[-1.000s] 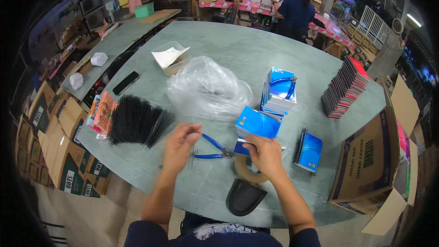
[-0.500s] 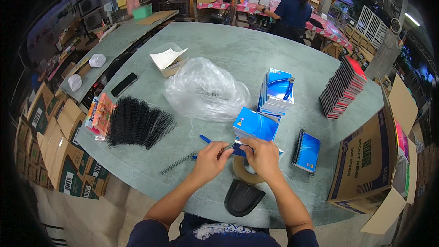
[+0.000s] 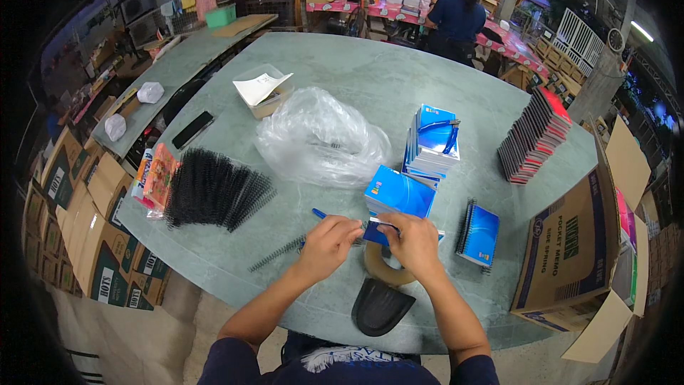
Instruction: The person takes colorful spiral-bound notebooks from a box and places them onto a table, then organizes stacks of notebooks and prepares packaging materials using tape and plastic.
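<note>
My right hand [image 3: 415, 244] grips a small blue memo pad [image 3: 376, 232], thumb on top, over a roll of tan tape [image 3: 377, 268]. At the pad's left edge my left hand [image 3: 329, 244] is closed in a pinch on a thin black spiral coil, mostly hidden by the fingers. Another spiral coil [image 3: 276, 254] lies on the table left of that hand, beside a blue pen [image 3: 318, 212]. Just beyond my hands stands a stack of blue memo pads [image 3: 400, 191]. A bound blue memo pad [image 3: 479, 237] with black coils lies to the right.
A heap of black coils [image 3: 214, 189] and a clear plastic bag [image 3: 320, 139] lie leftward. Blue pliers [image 3: 447, 135] rest on a taller pad stack [image 3: 432, 153]. Red pads [image 3: 534, 135] and a cardboard box [image 3: 570, 249] stand right. A black rounded pad [image 3: 382, 306] lies near me.
My left hand has turned slightly and its fingers have closed nearer together by the pad's edge. The pad in my right hand has tilted a little. The person at the back has drawn an arm in.
</note>
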Demonstrator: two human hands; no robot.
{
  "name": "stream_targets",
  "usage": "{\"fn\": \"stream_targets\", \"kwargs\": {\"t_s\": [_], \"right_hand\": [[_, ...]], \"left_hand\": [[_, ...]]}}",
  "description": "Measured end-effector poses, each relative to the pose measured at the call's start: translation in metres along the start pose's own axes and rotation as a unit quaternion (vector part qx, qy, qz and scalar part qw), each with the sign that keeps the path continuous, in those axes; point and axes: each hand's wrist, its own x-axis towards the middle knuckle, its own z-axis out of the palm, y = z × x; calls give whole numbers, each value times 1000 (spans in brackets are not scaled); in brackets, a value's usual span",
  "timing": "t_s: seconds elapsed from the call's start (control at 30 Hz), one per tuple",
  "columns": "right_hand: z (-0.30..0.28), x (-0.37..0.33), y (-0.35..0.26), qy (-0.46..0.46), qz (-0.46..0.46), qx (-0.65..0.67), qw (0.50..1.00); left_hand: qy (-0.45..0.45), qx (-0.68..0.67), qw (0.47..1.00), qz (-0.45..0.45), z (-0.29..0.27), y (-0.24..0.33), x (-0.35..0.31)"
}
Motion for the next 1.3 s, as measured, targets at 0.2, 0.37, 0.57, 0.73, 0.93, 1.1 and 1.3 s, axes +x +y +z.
{"fn": "stream_targets", "kwargs": {"t_s": [0.2, 0.37, 0.57, 0.73, 0.93, 1.1, 1.3], "right_hand": [[0, -4, 1, -26, -5, 22, 999], [5, -6, 4, -35, -71, -59, 995], [8, 1, -8, 13, -45, -16, 999], [7, 1, -2, -24, -43, 6, 999], [4, 1, -3, -16, -41, 73, 996], [7, 1, -1, 25, -88, 102, 991], [-28, -9, 49, -50, -36, 49, 997]], "left_hand": [[17, -21, 997, -73, 4, 1, -1], [-210, -50, 961, -172, -18, -10, 28], [-233, -18, 961, -148, -23, -1, 33], [-250, 10, 961, -117, -25, -13, 23], [-350, 32, 916, -194, -25, -2, 32], [-204, 212, 950, 107, 17, 36, -27], [-271, -5, 956, -108, 17, 38, -75]]}}
